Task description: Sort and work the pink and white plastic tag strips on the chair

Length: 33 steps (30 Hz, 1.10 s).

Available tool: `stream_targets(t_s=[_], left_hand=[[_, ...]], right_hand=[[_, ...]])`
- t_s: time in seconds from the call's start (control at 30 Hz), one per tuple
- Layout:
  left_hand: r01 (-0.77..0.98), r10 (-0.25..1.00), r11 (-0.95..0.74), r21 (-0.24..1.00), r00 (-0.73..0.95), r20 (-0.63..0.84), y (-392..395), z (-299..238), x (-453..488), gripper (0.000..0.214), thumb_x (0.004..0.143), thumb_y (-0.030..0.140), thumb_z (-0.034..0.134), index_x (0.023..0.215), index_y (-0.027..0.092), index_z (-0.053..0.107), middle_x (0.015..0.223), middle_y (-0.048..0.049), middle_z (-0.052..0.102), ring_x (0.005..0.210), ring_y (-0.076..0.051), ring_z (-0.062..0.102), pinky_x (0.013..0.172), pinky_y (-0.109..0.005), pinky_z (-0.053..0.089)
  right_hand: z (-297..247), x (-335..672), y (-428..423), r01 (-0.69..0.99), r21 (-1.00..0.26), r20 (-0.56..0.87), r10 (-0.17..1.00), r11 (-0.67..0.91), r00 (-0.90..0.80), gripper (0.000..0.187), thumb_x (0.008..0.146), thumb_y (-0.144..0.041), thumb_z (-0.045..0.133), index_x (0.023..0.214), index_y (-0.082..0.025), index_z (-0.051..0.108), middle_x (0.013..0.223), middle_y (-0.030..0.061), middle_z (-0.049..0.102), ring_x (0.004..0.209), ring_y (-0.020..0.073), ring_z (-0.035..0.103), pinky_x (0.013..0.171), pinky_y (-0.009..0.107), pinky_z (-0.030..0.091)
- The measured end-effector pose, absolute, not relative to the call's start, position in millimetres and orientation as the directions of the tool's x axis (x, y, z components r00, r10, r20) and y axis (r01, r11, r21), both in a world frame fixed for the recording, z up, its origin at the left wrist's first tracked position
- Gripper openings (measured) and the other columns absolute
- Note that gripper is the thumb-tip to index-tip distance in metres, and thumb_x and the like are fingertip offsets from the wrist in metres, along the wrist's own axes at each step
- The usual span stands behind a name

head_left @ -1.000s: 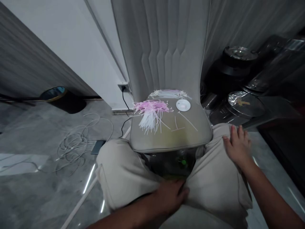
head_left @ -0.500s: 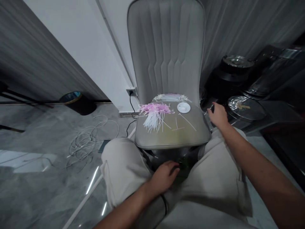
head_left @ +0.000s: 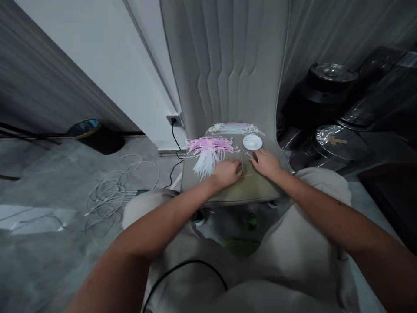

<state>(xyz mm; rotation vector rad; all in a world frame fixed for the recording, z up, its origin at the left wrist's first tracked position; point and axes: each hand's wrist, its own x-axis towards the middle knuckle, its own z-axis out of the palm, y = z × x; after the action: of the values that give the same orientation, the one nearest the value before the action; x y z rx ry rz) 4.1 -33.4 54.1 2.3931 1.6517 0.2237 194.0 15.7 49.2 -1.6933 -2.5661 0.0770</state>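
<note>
On the grey chair seat (head_left: 254,187), both of my hands are over a few loose thin plastic sticks. My left hand (head_left: 227,172) has loosely bent fingers, slightly apart, with their tips beside a thin upright-lying stick (head_left: 242,163); a pinkish stick (head_left: 247,175) lies crosswise just below. My right hand (head_left: 267,164) has thumb and forefinger apart and covers most of a white stick (head_left: 249,154). Left of the hands lies a pile of pink sticks (head_left: 213,143) with white sticks (head_left: 206,163) fanned below. A small white round dish (head_left: 252,142) sits behind my right hand.
Another row of pale sticks (head_left: 233,128) lies against the chair backrest (head_left: 224,56). Coiled grey cable (head_left: 112,195) and a black bin (head_left: 97,137) are on the floor at left. A plugged-in cord (head_left: 174,134) hangs beside the chair. Plastic-wrapped dark items (head_left: 332,100) stand at right.
My left hand has risen from between my knees onto the seat. My right hand has moved left from the seat's right edge to the loose sticks. The view has shifted closer to the chair.
</note>
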Motion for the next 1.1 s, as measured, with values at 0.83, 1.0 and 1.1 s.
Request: stream_targets(t_s=[0.83,1.0,1.1], left_hand=[[0.807,0.788,-0.572,0.142,0.590,-0.178,-46,52,14,0.022,0.092,0.013,0.041,0.097,0.009,0.062,0.100,-0.0149,0.062,0.096,-0.029,0.061,0.071,-0.039,0.049],[0.843,0.805,-0.505,0.185,0.537,-0.252,-40,54,19,0.027,0.089,0.028,0.049,0.102,0.008,0.063,0.097,-0.0153,0.064,0.094,-0.031,0.063,0.075,-0.041,0.051],[0.853,0.816,-0.463,0.240,0.516,-0.260,-34,59,18,0.028,0.088,0.029,0.049,0.103,0.010,0.063,0.096,-0.0140,0.066,0.093,-0.030,0.065,0.077,-0.040,0.051]], right_hand=[[101,205,9,0.785,-0.514,0.139,0.937,0.345,-0.320,0.007,0.083,-0.027,0.062,0.084,-0.021,0.065,0.072,0.0007,0.065,0.061,0.0144,0.055,0.061,0.028,0.041],[102,204,4,0.762,-0.521,0.119,0.917,0.385,-0.381,0.006,0.083,-0.025,0.061,0.086,-0.021,0.063,0.076,0.0016,0.065,0.069,0.0169,0.060,0.063,0.029,0.043],[99,203,-1,0.761,-0.494,0.066,0.891,0.420,-0.449,0.005,0.082,-0.022,0.059,0.086,-0.020,0.060,0.080,0.0028,0.066,0.074,0.0181,0.062,0.068,0.030,0.044]])
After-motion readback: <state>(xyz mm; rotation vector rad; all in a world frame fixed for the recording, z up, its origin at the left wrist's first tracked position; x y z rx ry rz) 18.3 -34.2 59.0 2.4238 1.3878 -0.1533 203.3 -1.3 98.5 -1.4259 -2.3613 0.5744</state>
